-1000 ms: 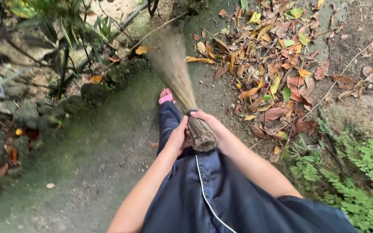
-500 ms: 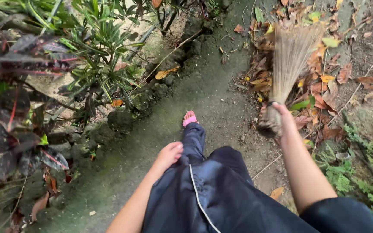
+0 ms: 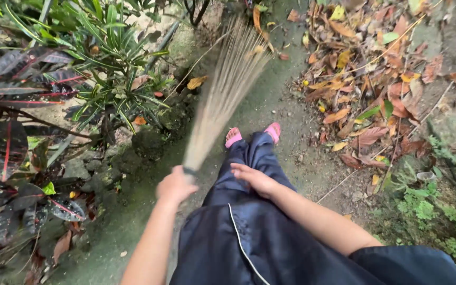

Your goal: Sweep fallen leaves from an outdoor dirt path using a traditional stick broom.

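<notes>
The left hand (image 3: 175, 186) is clenched around the bound end of a stick broom (image 3: 222, 95), whose blurred bristles fan up over the mossy path (image 3: 133, 211) towards the leafy plants (image 3: 112, 58), while the right hand (image 3: 254, 178) rests loosely spread on the dark trousers (image 3: 249, 232), near the dry leaves (image 3: 365, 84).

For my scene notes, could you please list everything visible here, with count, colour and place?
stick broom with tan bristles: one, tan, blurred, over the path centre
pile of fallen dry leaves: one, brown and yellow, upper right
mossy dirt path: one, grey-green, centre
leafy garden plants: several, green and dark red, left
small ferns: several, green, lower right
pink sandals: two, on the feet
dark blue garment: one, bottom centre
left hand: grips the broom
right hand: on the garment
</notes>
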